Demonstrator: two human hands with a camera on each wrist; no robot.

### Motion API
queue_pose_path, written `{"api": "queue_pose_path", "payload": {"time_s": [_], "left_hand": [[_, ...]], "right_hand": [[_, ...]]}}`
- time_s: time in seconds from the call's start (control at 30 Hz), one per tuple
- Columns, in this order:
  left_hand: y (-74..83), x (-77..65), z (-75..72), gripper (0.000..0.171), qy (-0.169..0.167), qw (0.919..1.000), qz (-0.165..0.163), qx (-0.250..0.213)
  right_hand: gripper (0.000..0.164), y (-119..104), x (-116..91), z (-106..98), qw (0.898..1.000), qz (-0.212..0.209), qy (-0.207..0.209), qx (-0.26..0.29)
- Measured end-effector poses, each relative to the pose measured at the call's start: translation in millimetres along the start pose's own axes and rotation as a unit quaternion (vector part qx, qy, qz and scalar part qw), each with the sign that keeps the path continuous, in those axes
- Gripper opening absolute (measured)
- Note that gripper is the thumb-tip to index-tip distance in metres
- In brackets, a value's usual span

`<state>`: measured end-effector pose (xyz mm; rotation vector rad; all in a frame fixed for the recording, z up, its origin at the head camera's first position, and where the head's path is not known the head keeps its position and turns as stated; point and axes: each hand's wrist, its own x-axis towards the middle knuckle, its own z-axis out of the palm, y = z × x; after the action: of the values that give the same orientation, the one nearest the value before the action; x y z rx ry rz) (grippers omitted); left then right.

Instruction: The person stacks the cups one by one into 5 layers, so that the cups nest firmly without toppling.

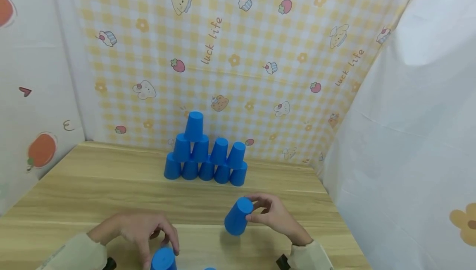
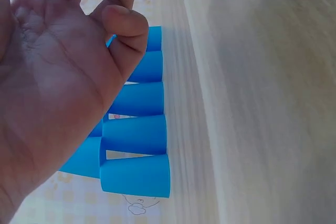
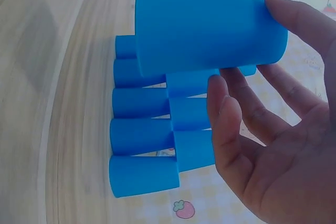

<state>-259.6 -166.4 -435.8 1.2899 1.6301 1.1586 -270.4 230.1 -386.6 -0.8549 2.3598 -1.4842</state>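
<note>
A blue cup (image 1: 236, 218), upside down and tilted, is pinched near its narrow end by my right hand (image 1: 273, 216). In the right wrist view this cup (image 3: 205, 30) has the thumb on one side and fingertips on the other. At the lower edge of the head view, my left hand (image 1: 143, 228) reaches down around a second blue cup (image 1: 163, 258), its fingers spread and loosely bent. The left wrist view shows the palm (image 2: 58, 72) but not that cup, so any contact is hidden. Beyond both hands stands a stack of upside-down blue cups (image 1: 206, 170).
The stack has a bottom row of several cups, a second row above, and one cup (image 1: 194, 126) on top at the left. Part of another blue cup (image 1: 210, 268) shows at the bottom edge. A patterned cloth (image 1: 234, 80) hangs behind the wooden table (image 1: 111, 179).
</note>
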Motion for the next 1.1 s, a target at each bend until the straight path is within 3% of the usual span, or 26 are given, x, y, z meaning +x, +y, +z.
{"api": "queue_pose_path", "payload": {"time_s": [0.13,0.33,0.57,0.9,1.1], "left_hand": [[-1.4,-0.2,1.9,0.046,0.005,0.9999,0.0,-0.014],[-0.2,-4.9,-0.3,0.047,0.033,0.9993,0.001,0.015],[1.7,-5.6,-2.7,0.043,0.106,0.9933,0.014,0.044],[-1.6,0.9,-2.8,0.038,0.234,0.9662,0.004,0.108],[-1.6,9.2,-1.4,0.035,0.319,0.9348,-0.011,0.156]], "right_hand": [[0.043,-1.3,2.4,1.2,0.999,0.024,0.022,-0.011],[0.043,-4.8,7.0,2.3,0.997,0.044,0.068,-0.005],[0.045,-5.7,11.0,2.0,0.996,0.021,0.08,0.018],[0.045,-12.8,15.3,4.2,0.995,0.026,0.098,0.016],[0.042,-15.3,21.2,4.7,0.992,0.013,0.123,0.002]]}}
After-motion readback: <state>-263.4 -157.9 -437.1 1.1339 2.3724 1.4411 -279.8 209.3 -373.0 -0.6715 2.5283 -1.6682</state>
